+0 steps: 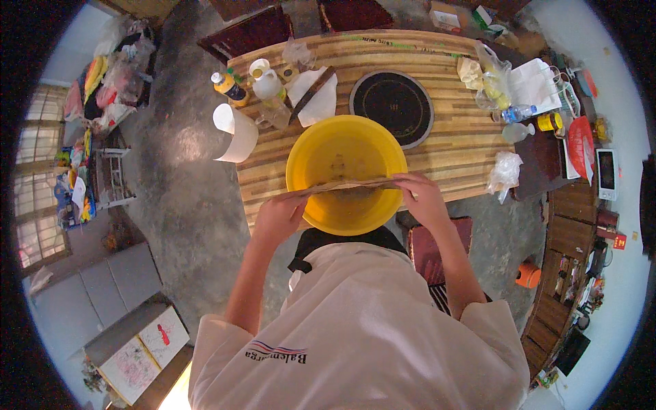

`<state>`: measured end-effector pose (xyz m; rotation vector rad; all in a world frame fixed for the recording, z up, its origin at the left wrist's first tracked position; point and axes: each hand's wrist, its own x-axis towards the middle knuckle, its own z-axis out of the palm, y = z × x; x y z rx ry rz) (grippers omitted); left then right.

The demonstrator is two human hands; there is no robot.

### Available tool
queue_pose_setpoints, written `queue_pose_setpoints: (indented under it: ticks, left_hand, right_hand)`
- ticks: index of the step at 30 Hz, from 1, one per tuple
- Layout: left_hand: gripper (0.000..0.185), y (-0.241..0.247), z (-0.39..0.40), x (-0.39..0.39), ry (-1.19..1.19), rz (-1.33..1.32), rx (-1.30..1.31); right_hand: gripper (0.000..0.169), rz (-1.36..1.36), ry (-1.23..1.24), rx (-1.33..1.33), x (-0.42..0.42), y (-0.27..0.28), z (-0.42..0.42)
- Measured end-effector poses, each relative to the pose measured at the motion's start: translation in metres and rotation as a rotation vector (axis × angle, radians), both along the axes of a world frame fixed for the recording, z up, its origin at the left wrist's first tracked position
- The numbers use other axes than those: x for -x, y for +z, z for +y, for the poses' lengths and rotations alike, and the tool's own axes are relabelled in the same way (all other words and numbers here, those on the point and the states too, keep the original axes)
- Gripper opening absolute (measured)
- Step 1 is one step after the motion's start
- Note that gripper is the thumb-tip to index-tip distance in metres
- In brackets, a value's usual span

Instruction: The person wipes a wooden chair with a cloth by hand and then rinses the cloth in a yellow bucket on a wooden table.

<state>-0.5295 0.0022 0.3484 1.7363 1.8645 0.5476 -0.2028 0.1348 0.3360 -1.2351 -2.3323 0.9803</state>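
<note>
A long, thin brown strip (353, 184) spans the yellow plastic basin (295, 179); its material is not clear. My left hand (279, 215) grips the strip's left end by the basin's left rim. On the right, my right hand (420, 197) pinches its other end. The basin stands at the table's near edge, against my body, and seems to hold some liquid. Behind it is a round black cooktop (393, 107). A dark flat stick (313, 92) lies across a white sheet (328, 97) at the back left.
The wooden table (451, 159) carries a curled white sheet (243, 134), a plastic jug (277, 113), an orange drink bottle (229, 88) and a white bottle (266, 84) on the left. Crumpled plastic (505, 171) lies at the right edge. A red-seated chair (461, 236) stands near my right side.
</note>
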Motion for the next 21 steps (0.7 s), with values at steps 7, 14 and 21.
queue_pose_setpoints:
  ticks: [7,14,21]
  left_hand:
    - [0.025,0.056,-0.013,-0.003,-0.024,0.012,0.099]
    - [0.035,-0.003,0.000,-0.008,0.021,-0.033,0.003]
    - [0.054,-0.149,0.040,-0.031,0.037,0.098,-0.044]
  right_hand:
    - [0.016,0.026,0.044,-0.063,-0.003,0.050,-0.017]
    - [0.023,0.032,-0.011,0.068,-0.001,-0.016,-0.005]
    - [0.058,-0.137,-0.034,-0.010,0.051,-0.148,0.002]
